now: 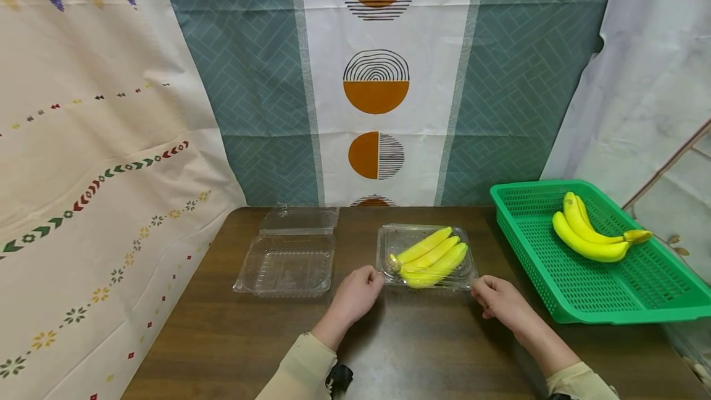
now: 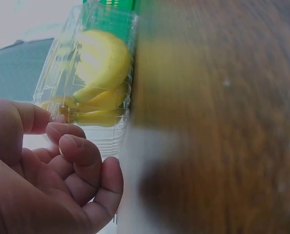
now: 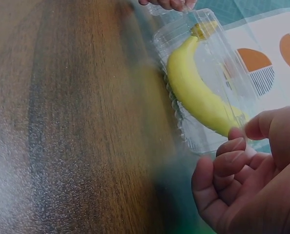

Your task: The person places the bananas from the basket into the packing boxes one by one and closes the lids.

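Observation:
A clear plastic clamshell container (image 1: 387, 238) lies on the table with its lid over a bunch of yellow bananas (image 1: 428, 258). My left hand (image 1: 358, 292) pinches the near left corner of the container's rim between thumb and index finger. At the near right corner, my right hand (image 1: 502, 302) pinches the rim the same way. The left wrist view shows the thumb and index fingertip of the left hand (image 2: 52, 165) meeting at the edge, other fingers loosely curled. In the right wrist view the right hand (image 3: 255, 170) holds the edge beside a banana tip (image 3: 223, 119).
To the left, a second clear clamshell container (image 1: 289, 264) stands with its lid folded back. A green plastic basket (image 1: 533, 283) at the right holds another banana bunch (image 1: 589, 236). Patterned cloth (image 1: 266, 79) hangs behind the brown wooden table (image 1: 422, 344).

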`<state>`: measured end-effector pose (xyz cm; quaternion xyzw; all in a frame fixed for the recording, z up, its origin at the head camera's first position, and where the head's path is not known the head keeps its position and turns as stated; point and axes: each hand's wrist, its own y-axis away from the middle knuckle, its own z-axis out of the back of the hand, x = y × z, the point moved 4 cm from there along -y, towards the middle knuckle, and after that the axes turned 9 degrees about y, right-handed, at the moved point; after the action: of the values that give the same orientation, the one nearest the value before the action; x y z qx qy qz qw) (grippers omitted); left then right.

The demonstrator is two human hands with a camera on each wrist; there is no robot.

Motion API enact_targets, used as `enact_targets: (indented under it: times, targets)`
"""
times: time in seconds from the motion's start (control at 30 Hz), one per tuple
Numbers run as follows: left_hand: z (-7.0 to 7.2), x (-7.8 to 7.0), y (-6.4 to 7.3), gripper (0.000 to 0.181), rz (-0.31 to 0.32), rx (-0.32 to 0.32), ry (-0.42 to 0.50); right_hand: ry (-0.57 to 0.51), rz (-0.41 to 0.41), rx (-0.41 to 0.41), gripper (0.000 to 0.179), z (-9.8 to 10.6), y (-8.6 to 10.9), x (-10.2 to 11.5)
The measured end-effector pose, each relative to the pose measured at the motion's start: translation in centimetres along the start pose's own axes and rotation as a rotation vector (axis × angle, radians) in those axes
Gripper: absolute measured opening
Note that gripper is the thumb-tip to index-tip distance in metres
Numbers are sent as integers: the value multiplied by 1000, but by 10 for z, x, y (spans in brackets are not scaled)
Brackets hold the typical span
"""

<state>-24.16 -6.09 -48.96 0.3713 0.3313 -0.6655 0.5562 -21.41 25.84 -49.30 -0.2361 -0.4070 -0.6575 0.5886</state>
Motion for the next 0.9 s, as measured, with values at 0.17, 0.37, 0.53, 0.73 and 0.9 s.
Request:
enact_targets:
  times: [0.17,0.37,0.53,0.73,0.9]
  targets:
    - [0,-1,1,31,-2,9,2,34,0,-20,37,0,0,0]
    - [2,-3,3,28,-1,1,-33,147,8,-68,42,3,3,0]
    - [6,-4,5,20,-19,-34,-65,270,43,-111,61,7,6,4]
    - [8,-6,6,19,-53,-81,-50,392,105,-195,73,10,9,8]
    - [7,-11,7,38,-52,-98,-45,480,118,-261,80,11,12,11]
